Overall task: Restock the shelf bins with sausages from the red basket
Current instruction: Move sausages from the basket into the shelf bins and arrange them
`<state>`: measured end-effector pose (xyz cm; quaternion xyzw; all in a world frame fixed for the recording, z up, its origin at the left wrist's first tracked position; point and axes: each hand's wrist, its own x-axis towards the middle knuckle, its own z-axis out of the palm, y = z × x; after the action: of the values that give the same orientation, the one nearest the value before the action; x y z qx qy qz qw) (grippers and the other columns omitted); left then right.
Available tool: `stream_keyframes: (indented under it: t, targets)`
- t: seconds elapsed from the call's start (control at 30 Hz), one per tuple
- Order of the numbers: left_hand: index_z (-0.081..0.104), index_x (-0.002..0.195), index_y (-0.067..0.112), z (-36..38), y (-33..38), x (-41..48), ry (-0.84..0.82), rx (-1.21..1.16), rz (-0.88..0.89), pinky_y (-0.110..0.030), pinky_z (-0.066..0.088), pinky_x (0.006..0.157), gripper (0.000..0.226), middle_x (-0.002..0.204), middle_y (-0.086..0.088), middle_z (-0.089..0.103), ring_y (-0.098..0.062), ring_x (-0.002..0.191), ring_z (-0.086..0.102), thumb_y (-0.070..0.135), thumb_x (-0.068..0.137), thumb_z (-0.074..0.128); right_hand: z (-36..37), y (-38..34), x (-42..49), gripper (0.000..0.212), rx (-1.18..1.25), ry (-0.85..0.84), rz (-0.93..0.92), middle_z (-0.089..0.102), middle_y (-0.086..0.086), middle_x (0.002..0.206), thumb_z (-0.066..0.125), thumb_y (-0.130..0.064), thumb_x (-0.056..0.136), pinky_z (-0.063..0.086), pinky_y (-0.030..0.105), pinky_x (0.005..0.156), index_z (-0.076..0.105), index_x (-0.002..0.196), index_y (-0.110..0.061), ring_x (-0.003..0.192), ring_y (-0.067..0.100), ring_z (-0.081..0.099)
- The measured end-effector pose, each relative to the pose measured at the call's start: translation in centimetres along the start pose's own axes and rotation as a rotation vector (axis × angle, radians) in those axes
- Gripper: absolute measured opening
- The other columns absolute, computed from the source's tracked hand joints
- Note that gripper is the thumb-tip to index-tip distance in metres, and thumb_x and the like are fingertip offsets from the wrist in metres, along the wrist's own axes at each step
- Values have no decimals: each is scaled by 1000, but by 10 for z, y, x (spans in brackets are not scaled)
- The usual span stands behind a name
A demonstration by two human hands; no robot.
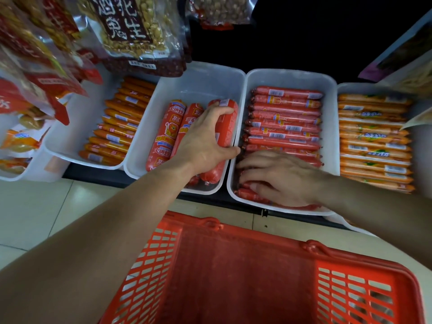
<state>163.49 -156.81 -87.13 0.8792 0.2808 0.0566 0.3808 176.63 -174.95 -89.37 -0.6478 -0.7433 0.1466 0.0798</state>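
The red basket (261, 272) sits on the floor right below me, and I see no sausages inside it. My left hand (205, 139) reaches into the middle white bin (198, 83) and grips a thick red sausage (228, 118) lying beside two others (167, 134). My right hand (278, 177) lies flat, fingers spread, on the thin red sausages (285, 120) at the near end of the neighbouring white bin (289, 76). The sausages under that palm are hidden.
A bin of thin orange sausages (119, 122) stands at the left, another bin of orange sausages (374, 136) at the right. Bags of peanuts (133, 31) and snacks (35, 66) hang over the left bins. Pale floor tiles (46, 206) lie beside the basket.
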Motion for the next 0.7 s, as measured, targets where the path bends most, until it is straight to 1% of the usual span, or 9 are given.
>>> stream_keyframes:
  t: [0.1,0.17,0.23,0.3,0.37,0.43,0.5,0.6,0.7]
  targets:
    - [39,139,41,-2,3,0,-16,23,-18,-40,47,103,84,138,12,44,-13,121,49,40,70,86,-4,11,-16,56,-74,36,186,28,0,160,35,-50,97,23,46,119,39,149,-31,147,23,22]
    - [38,139,41,-4,6,1,-43,41,-33,-41,47,103,83,138,13,43,-13,119,49,40,71,86,-6,18,-18,71,-144,-135,399,-9,1,167,19,-65,96,0,48,122,0,158,-35,152,25,-10]
    - [39,140,39,-5,13,3,-49,66,-69,-40,46,105,79,140,10,42,-14,119,50,39,74,84,-7,17,-14,76,-154,-291,529,-29,0,162,9,-70,94,-9,50,121,-19,154,-34,148,25,-27]
    - [41,141,34,-3,25,6,-3,128,-86,-36,41,109,72,147,7,38,-17,127,48,39,80,78,-12,12,-6,79,-137,-306,552,-24,1,163,15,-69,95,-5,51,122,-17,155,-29,150,28,-21]
    - [44,141,30,3,43,8,64,167,-37,-34,37,112,62,153,5,37,-16,136,42,38,86,71,-22,15,-1,81,-156,-195,562,-7,3,167,23,-67,95,0,50,122,-6,158,-24,153,28,-4]
    - [48,139,27,14,61,11,94,140,7,-28,36,108,53,146,4,46,-15,132,45,34,90,67,-30,31,-2,80,-262,-100,612,2,6,166,22,-64,96,-3,52,122,-2,159,-20,152,27,2]
    - [48,140,24,33,74,18,66,96,-19,-25,38,102,53,139,2,53,-16,124,52,32,91,65,-33,51,-10,80,-351,-123,696,4,8,166,16,-65,96,-6,55,120,-1,159,-19,152,29,3]
    - [40,144,17,67,81,36,-26,48,-188,-40,44,107,64,140,-6,50,-25,124,55,33,90,68,-30,68,-22,80,-341,-144,741,9,8,166,16,-68,95,-4,57,119,5,159,-22,152,30,8]
    - [24,150,9,88,82,57,-20,-6,-401,-42,43,108,79,143,-15,48,-33,129,52,35,90,69,-29,70,-24,78,-276,-93,740,11,7,166,23,-66,94,0,57,121,10,158,-24,151,28,10]
